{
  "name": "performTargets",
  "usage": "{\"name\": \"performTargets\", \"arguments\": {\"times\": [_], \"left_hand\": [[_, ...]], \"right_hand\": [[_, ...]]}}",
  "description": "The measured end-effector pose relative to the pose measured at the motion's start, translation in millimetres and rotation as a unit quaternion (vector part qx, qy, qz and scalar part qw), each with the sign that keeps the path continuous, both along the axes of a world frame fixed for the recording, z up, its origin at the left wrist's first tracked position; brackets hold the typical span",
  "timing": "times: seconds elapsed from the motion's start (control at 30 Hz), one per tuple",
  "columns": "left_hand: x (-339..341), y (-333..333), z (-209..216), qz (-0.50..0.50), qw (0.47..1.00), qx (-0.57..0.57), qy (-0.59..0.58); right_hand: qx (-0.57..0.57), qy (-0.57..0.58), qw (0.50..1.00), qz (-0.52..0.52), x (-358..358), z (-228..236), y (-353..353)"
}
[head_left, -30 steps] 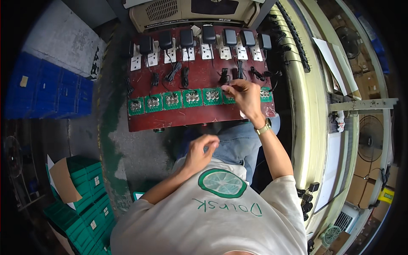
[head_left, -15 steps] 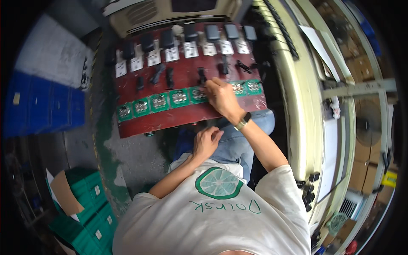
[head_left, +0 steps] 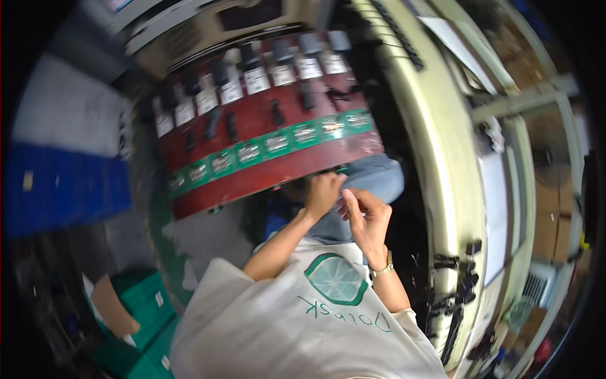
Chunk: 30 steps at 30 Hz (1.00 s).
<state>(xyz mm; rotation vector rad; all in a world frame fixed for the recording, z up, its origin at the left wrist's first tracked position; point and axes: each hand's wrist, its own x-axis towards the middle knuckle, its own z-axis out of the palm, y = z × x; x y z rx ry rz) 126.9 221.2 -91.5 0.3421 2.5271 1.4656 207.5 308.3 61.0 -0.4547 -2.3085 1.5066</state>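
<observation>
My left hand [head_left: 323,194] is in front of the near table edge, its fingers curled together. Close beside it on the right, my right hand [head_left: 368,218] has its thumb raised and its fingers bent in toward the left hand. Motion blur hides what either hand holds, if anything. Beyond them, a row of green circuit boards [head_left: 276,143] with silvery parts runs along the near side of the dark red table [head_left: 252,184]. Short black parts [head_left: 278,114] lie behind the boards. Farther back are white printed cards [head_left: 256,81] with dark rounded cases [head_left: 281,50] above them.
A beige machine [head_left: 208,28] stands behind the table. To the right runs a long cream-coloured rail [head_left: 435,164] with black parts on it. Blue bins [head_left: 63,183] stand at the left, and green boxes [head_left: 136,306] with a cardboard flap are at the lower left.
My right hand has drawn back from the circuit boards to beside my left hand. The left hand has moved slightly up and right. The view has turned, shifting the table left.
</observation>
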Motion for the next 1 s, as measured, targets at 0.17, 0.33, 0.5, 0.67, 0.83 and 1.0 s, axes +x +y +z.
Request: {"name": "performTargets", "arguments": {"times": [0.17, 0.33, 0.5, 0.67, 0.83, 1.0], "left_hand": [[3, -113, 64, -0.088, 0.994, -0.05, 0.049], [-39, -194, 123, 0.251, 0.953, -0.047, 0.161], [-81, -197, 87, 0.181, 0.95, -0.075, 0.244], [-96, -175, 84, 0.196, 0.931, -0.03, 0.305], [-97, -175, 148, 0.222, 0.924, -0.016, 0.312], [-75, -219, 153, 0.211, 0.947, -0.112, 0.213]], "right_hand": [[0.05, 0.031, 0.99, 0.13, -76, -4, -49], [0.203, 0.034, 0.961, 0.186, -146, -33, -81], [0.285, 0.031, 0.934, 0.212, -174, -55, -84], [0.32, 0.086, 0.909, 0.254, -185, -61, -69], [0.29, 0.123, 0.926, 0.208, -175, -61, -79], [0.223, 0.239, 0.94, 0.1, -198, 41, -91]]}}
